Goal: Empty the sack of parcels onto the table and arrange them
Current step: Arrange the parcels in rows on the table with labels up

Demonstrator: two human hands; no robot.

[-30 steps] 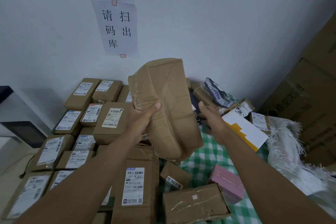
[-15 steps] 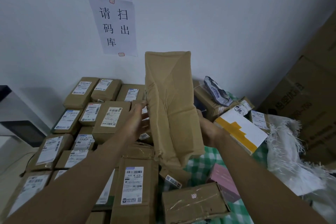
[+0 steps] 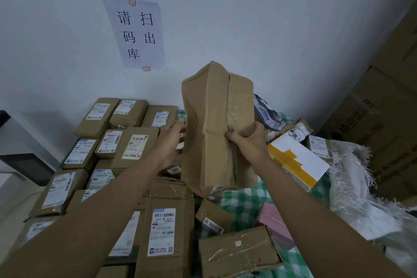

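Observation:
I hold a tall, dented brown cardboard parcel (image 3: 214,124) upright above the table. My right hand (image 3: 248,144) grips its right edge, fingers curled round it. My left hand (image 3: 171,142) lies against its left side with the fingers fairly straight. Rows of brown labelled parcels (image 3: 133,144) lie arranged on the left of the table. Loose parcels (image 3: 239,253) lie in front on the green checked tablecloth (image 3: 243,203). The white woven sack (image 3: 352,187) lies crumpled at the right.
A white box with yellow tape (image 3: 297,160) and a grey plastic mailer (image 3: 266,113) lie behind my right hand. A pink box (image 3: 275,223) sits near the front. Large cardboard cartons (image 3: 383,101) stand at the right. A paper sign (image 3: 133,16) hangs on the wall.
The parcel has been turned about its long axis and shifted right. My right hand came round from behind to grip its right edge. My left hand loosened and now lies along the left side.

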